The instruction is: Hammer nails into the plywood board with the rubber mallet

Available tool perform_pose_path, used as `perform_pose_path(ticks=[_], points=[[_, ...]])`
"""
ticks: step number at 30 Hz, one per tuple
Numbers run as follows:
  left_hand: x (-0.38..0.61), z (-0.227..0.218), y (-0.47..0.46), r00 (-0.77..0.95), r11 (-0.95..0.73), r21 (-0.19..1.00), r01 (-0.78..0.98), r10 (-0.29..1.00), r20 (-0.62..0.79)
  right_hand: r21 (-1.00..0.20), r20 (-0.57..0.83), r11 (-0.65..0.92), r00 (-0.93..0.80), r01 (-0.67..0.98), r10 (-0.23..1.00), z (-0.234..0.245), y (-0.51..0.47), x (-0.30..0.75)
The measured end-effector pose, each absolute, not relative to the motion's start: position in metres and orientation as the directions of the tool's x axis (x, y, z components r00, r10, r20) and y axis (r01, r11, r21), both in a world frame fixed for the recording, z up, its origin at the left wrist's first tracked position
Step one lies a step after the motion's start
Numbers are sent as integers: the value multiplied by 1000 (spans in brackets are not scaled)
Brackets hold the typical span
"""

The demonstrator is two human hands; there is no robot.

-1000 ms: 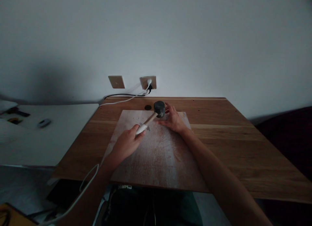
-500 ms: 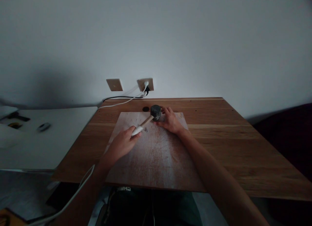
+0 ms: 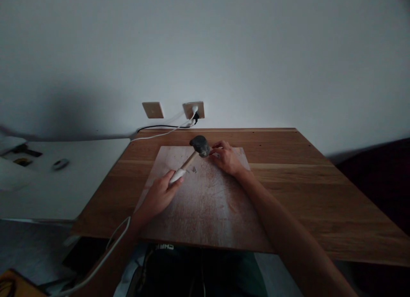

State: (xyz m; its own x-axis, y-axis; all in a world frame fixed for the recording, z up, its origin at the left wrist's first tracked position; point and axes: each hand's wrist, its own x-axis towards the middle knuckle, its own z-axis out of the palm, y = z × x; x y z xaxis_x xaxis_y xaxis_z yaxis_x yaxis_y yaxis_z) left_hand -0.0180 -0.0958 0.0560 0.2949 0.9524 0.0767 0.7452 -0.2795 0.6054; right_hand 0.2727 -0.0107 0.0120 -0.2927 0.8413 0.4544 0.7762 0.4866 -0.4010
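My left hand (image 3: 164,191) is closed around the white grip of a mallet (image 3: 200,145) with a dark head and a pale wooden handle. The mallet's head is raised over the far part of a worn wooden board (image 3: 198,216), just left of my right hand (image 3: 224,158). The fingers of my right hand are curled and pinched together near the board's far edge. What sits between them is too small and partly hidden to make out. A few small metal pieces, perhaps nails or screws (image 3: 195,170), lie on the board near the mallet's handle.
The board rests on a wooden table (image 3: 307,203) against a white wall. Cords run from a wall socket (image 3: 194,110) along the table's back left. A white surface (image 3: 64,186) at left carries a computer mouse (image 3: 60,164). A white cable (image 3: 105,256) passes by my left forearm.
The mallet's head has tilted and shifted slightly left, away from my right hand. My left hand has moved a little left and nearer to me. My right hand stays almost in place.
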Motion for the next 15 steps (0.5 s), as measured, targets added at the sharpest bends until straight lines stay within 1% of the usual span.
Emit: perform_pose_path(ticks=[6,11,15], points=[[-17,59,-93,307,-265,598,756,951,34,-433,454,472,-266,768,850,10,-11,273],[-11,69,-84,301,-268,570,777,953,37,-488,474,464,-222,739,852,7,-10,272],[-3,74,-77,348,-284,544,789,937,-16,-496,488,471,-214,729,846,6,-9,271]])
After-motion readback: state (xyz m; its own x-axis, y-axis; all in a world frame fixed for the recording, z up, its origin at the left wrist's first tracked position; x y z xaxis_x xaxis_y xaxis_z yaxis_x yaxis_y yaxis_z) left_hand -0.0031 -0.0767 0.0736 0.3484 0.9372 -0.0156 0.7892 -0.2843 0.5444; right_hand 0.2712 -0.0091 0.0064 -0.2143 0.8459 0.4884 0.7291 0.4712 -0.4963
